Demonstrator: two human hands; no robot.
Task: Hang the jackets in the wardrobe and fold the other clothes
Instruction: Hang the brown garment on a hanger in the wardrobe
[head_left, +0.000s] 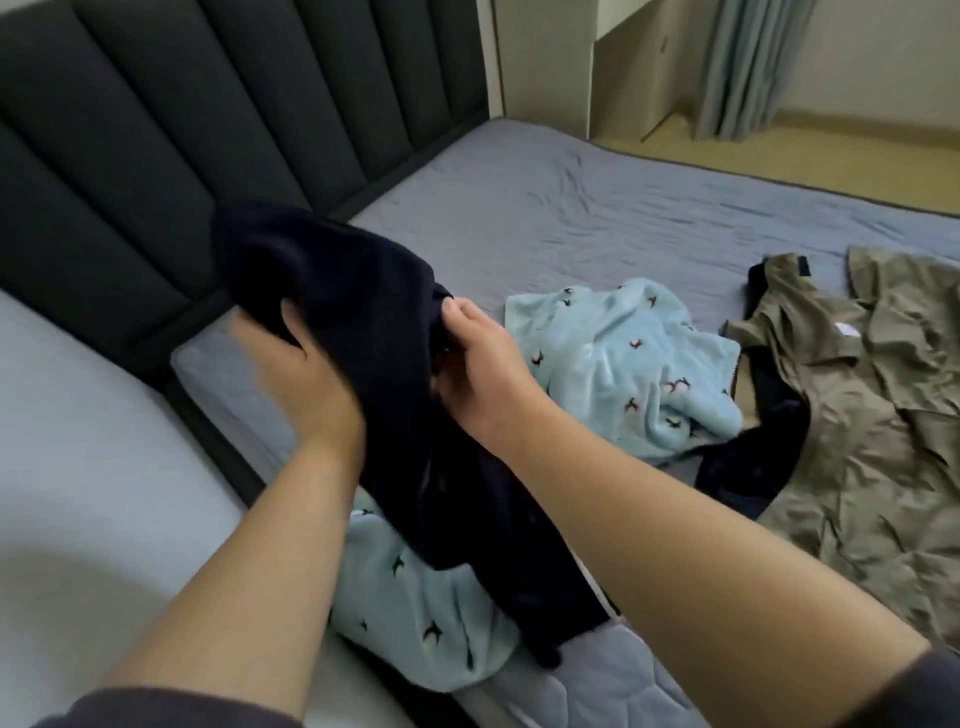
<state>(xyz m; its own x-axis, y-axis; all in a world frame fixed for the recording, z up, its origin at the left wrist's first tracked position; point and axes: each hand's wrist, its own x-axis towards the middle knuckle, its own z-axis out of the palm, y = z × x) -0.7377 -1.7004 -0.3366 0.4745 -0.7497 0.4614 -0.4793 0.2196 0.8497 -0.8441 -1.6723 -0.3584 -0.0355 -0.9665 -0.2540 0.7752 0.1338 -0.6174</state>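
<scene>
A dark navy garment (363, 322) is lifted above the bed, bunched and trailing down toward the near edge. My left hand (296, 374) grips its left side, blurred by motion. My right hand (478, 364) pinches its right side with the thumb on top. Under and beside it lies a light blue fleece garment (623, 364) with small dark bird marks. An olive-green jacket (857, 415) is spread at the right, with a dark lining showing at its left edge.
The bed (571, 208) has a grey-blue sheet and a dark padded headboard (156, 130) at the left. A pale mattress surface (78, 441) lies near left. White furniture (545, 57), a grey curtain (753, 62) and wooden floor (831, 156) sit beyond the bed.
</scene>
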